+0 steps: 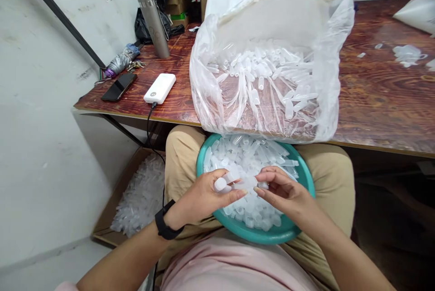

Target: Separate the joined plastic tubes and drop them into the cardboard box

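A: In the head view, where are the pieces being handled?

B: Between the person's hands, above the teal basin on the lap. The left hand curls around a few small plastic tubes, thumb stretched toward the right. The right hand seems to pinch one translucent piece between thumb and forefinger. Whether that piece is also gripped by the left fingertips, one cannot tell.

A: How far along does the work look?

B: Underway, most likely, rather than finished: the hands are occupied, and similar pieces lie in three places. The basin is heaped with them; the clear plastic bag gapes on the wooden table with a loose spread inside; and the cardboard carton, low beside the person's leg, holds another large heap.

A: Which heap is done?

B: The view doesn't settle that. No label shows, and the pieces are too small to compare closely. Plenty remains in each place, so any split between handled and unhandled pieces would be a guess.
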Motion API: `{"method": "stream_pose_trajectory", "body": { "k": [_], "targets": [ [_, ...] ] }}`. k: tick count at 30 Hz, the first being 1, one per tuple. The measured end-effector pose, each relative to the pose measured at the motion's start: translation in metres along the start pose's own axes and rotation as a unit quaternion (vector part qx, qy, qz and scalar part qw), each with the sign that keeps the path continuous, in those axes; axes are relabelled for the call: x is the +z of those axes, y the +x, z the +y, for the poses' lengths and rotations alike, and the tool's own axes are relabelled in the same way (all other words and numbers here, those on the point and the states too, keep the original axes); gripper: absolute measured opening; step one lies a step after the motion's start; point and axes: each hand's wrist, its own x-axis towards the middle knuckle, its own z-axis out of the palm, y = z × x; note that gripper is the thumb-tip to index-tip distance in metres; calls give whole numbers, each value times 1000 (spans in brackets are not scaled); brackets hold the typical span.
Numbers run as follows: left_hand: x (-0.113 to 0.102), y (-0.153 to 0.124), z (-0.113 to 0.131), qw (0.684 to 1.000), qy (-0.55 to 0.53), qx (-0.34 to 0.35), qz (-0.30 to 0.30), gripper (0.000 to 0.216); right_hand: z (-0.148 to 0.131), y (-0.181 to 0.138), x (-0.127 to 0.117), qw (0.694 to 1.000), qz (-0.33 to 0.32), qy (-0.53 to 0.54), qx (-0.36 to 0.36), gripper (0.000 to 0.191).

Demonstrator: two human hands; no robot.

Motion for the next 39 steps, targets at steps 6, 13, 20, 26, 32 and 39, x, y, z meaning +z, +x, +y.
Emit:
{"method": "stream_pose_trajectory", "body": {
  "k": [6, 13, 20, 26, 32, 39],
  "targets": [
    [2, -5, 6, 996, 81, 47, 4, 36, -18, -21, -4, 964, 20, 236, 122, 42],
    [3, -10, 13, 972, 204, 115, -10, 30, -38, -32, -6, 997, 12, 56, -46, 29],
    [10, -19, 1, 925, 283, 253, 9, 19, -37, -44, 3, 987, 60, -115, -98, 23],
    [10, -19, 2, 912, 321, 256, 14, 19, -43, -45, -5, 984, -8, -161, -75, 41],
    [13, -18, 3, 907, 324, 267, 13, 17, -40, -47, -12, 986, -33, -156, -57, 42],
    [14, -16, 3, 913, 305, 269, 17, 15, -34, -52, -6, 990, -38, -134, -34, 45]
  ]
}}
